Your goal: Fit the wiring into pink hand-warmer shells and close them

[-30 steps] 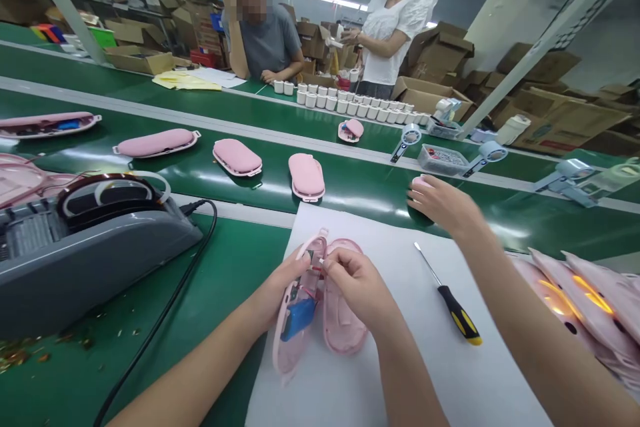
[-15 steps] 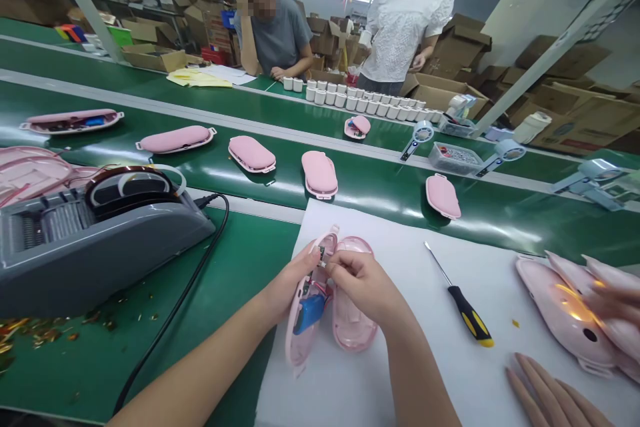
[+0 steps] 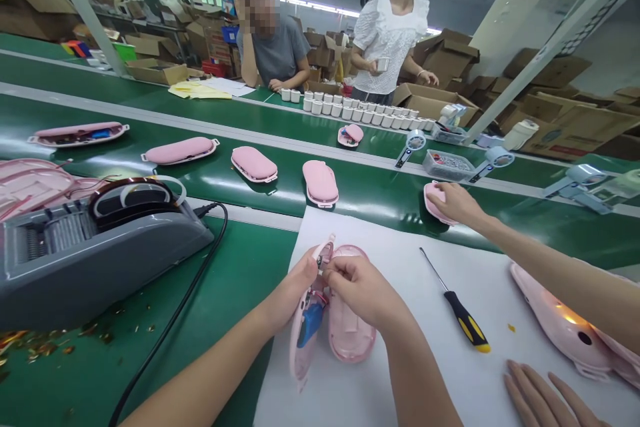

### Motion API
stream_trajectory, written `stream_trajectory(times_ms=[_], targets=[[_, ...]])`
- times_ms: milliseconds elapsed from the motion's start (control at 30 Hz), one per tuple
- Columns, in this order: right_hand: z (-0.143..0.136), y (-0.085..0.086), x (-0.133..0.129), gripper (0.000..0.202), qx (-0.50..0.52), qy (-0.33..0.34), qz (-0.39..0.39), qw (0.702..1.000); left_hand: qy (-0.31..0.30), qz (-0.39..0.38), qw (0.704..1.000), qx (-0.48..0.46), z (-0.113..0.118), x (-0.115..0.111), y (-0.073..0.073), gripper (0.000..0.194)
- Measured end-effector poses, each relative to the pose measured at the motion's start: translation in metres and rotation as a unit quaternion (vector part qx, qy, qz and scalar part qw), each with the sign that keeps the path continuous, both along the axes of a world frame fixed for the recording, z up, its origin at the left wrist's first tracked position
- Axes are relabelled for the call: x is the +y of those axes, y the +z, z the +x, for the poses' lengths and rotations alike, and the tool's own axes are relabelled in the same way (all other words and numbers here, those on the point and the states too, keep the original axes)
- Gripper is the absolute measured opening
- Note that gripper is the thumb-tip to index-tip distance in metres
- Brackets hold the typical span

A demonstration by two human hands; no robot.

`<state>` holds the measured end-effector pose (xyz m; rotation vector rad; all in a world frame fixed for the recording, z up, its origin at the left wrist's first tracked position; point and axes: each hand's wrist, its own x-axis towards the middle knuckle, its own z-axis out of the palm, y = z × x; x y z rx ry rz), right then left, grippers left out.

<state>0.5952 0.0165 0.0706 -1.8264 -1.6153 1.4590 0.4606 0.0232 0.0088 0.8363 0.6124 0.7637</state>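
Note:
My left hand (image 3: 293, 290) grips a narrow pink shell half (image 3: 303, 357), tilted on its edge, with a blue battery (image 3: 311, 324), red wires and a small circuit board inside. Beside it, a second, translucent pink shell half (image 3: 353, 337) lies on the white sheet (image 3: 400, 373). My right hand (image 3: 363, 287) reaches over that half, thumb and fingertips pinched together at the board end of the tilted shell. What the pinch holds is too small to make out.
A screwdriver (image 3: 463, 320) lies right of my hands. Another person's hand (image 3: 453, 203) touches a pink case on the green belt; other pink cases (image 3: 320, 183) stand along it. At left is a grey tape dispenser (image 3: 105, 253); pink shells (image 3: 565, 320) lie at right.
A neighbour's hand has moved from the glowing shells at right to the pink case on the belt. The standing person has turned. My hands keep nearly the same hold.

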Motion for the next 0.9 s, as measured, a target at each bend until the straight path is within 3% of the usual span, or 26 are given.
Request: stream_trajectory(times_ms=[200, 300, 367, 467, 500, 567, 667, 800, 900], targets=[[-0.004, 0.007, 0.003, 0.024, -0.041, 0.025, 0.019, 0.999, 0.001, 0.091, 0.995, 0.048, -0.003, 0.002, 0.000, 0.087], [-0.009, 0.007, 0.002, 0.026, -0.068, 0.019, 0.035, 0.997, 0.025, -0.013, 0.999, 0.039, 0.000, 0.003, 0.001, 0.083], [-0.009, 0.003, -0.005, 0.033, -0.097, -0.023, 0.067, 0.993, 0.026, -0.108, 0.994, 0.001, 0.002, 0.004, 0.005, 0.081], [0.000, -0.011, -0.024, 0.044, -0.142, -0.169, 0.104, 0.970, 0.020, -0.163, 0.985, -0.058, 0.002, 0.002, 0.015, 0.074], [0.005, -0.016, -0.031, 0.056, -0.154, -0.209, 0.093, 0.961, 0.021, -0.169, 0.983, -0.072, 0.002, 0.002, 0.018, 0.071], [0.013, -0.024, -0.043, 0.079, -0.115, -0.224, 0.039, 0.967, 0.008, -0.184, 0.978, -0.095, 0.001, 0.000, 0.021, 0.072], [0.014, -0.024, -0.055, 0.090, -0.045, -0.248, 0.006, 0.968, -0.004, -0.159, 0.980, -0.118, 0.002, -0.002, 0.015, 0.087], [0.000, -0.024, -0.060, 0.076, -0.122, -0.299, 0.154, 0.934, 0.016, -0.052, 0.992, -0.116, 0.000, -0.002, 0.004, 0.092], [-0.009, -0.034, -0.064, 0.077, -0.101, -0.291, 0.232, 0.923, 0.051, -0.027, 0.998, -0.034, -0.007, 0.003, 0.010, 0.081]])
